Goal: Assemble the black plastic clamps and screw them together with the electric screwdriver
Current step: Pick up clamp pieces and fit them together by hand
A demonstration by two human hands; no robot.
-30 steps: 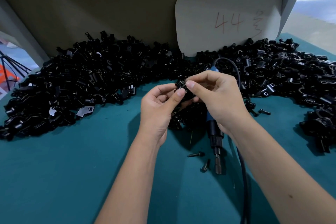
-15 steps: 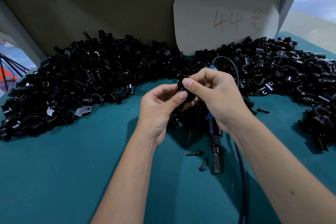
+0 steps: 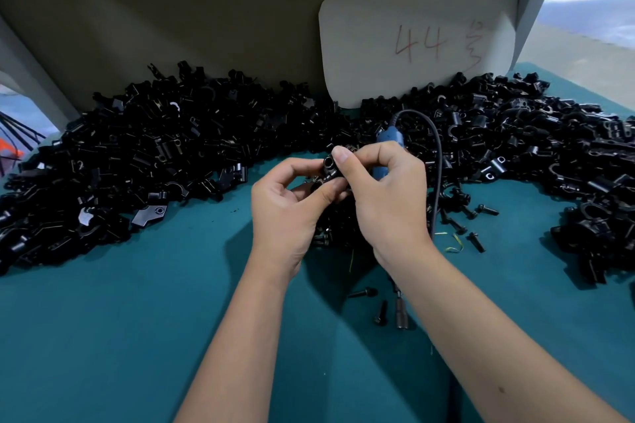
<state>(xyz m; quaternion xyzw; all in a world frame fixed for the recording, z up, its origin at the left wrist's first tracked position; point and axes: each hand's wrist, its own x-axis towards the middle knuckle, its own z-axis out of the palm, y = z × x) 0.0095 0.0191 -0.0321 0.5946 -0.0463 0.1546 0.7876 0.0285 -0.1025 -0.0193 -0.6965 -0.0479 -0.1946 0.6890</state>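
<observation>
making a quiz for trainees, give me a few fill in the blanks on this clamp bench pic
1. Both hands grip one black ____ above the table.
2. The right hand also holds the blue electric ____.
3. The white card reads ____ in red.
4. The tabletop colour is ____.

Missing: clamp; screwdriver; 44; teal

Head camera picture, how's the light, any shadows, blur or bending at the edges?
Head view: dim, even light on the bench; the hands and forearms throw soft shadows onto the teal mat; the black clamp they pinch shows little detail against the dark pile; top right corner overexposed and blurred; wide-angle bending curves the edges.
</observation>
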